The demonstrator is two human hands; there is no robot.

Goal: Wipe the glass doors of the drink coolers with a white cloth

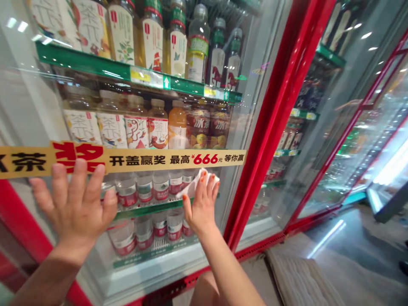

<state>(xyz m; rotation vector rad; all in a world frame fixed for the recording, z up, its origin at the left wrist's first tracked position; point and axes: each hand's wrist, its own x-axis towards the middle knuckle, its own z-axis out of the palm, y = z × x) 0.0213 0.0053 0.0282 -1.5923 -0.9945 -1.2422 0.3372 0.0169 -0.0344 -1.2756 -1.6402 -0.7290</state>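
My left hand lies flat and spread on the glass door of a drinks fridge, just under a yellow banner sticker with red and black lettering. My right hand presses a white cloth against the same glass, a little right of centre, below the banner's right part. Its fingers are laid over the cloth, which sticks out above and to the left of them.
Behind the glass, green shelves carry rows of tea, juice and water bottles. A red door frame runs diagonally to the right, with more glass-fronted fridges beyond. A grey floor mat lies at the fridge's foot.
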